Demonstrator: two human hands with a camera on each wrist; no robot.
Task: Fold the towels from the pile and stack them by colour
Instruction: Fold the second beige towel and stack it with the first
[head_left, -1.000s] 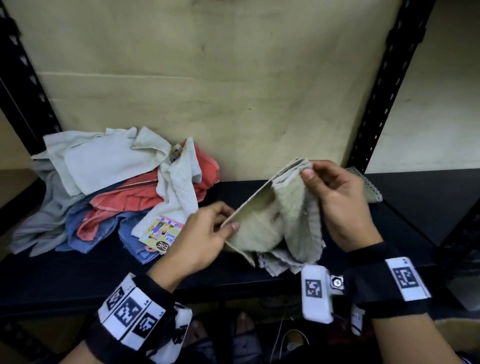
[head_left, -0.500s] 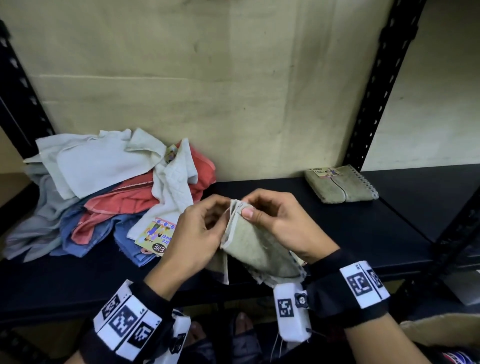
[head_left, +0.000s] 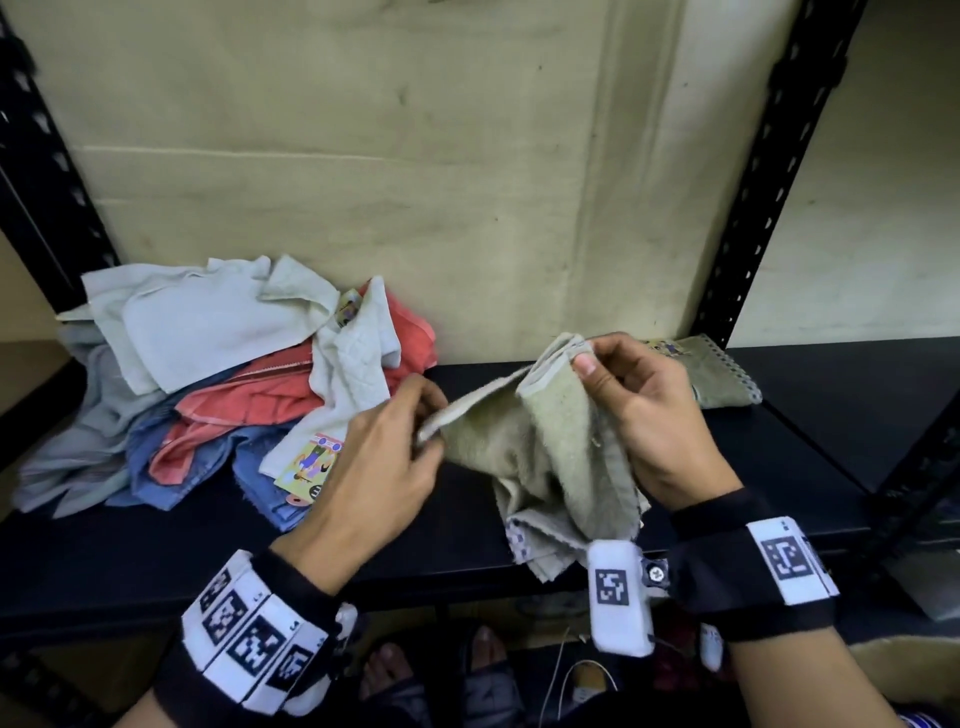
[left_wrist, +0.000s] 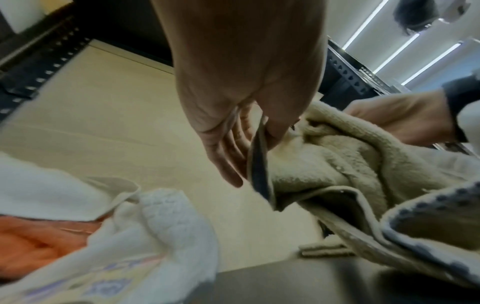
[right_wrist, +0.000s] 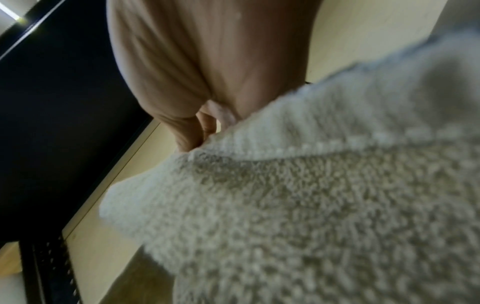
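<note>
I hold a beige towel (head_left: 540, 447) in the air above the front of the black shelf (head_left: 130, 551). My left hand (head_left: 415, 426) pinches its left edge between thumb and fingers. My right hand (head_left: 597, 364) pinches the gathered top corners, and the rest of the cloth hangs down below. In the left wrist view the beige towel (left_wrist: 337, 164) fills the right side, with my left hand (left_wrist: 257, 131) on its hem. In the right wrist view the beige towel (right_wrist: 311, 205) covers most of the picture. A folded beige towel (head_left: 722, 374) lies behind my right hand.
A loose pile of towels (head_left: 218, 384), white, red, blue and grey, lies at the shelf's left against the beige back wall. A paper label (head_left: 311, 462) hangs from a white one. Black slotted uprights (head_left: 753, 208) frame the shelf.
Both hands had come together on the towel half a second ago. They have since drawn apart, the right hand rising to the right, stretching the top edge between them.
</note>
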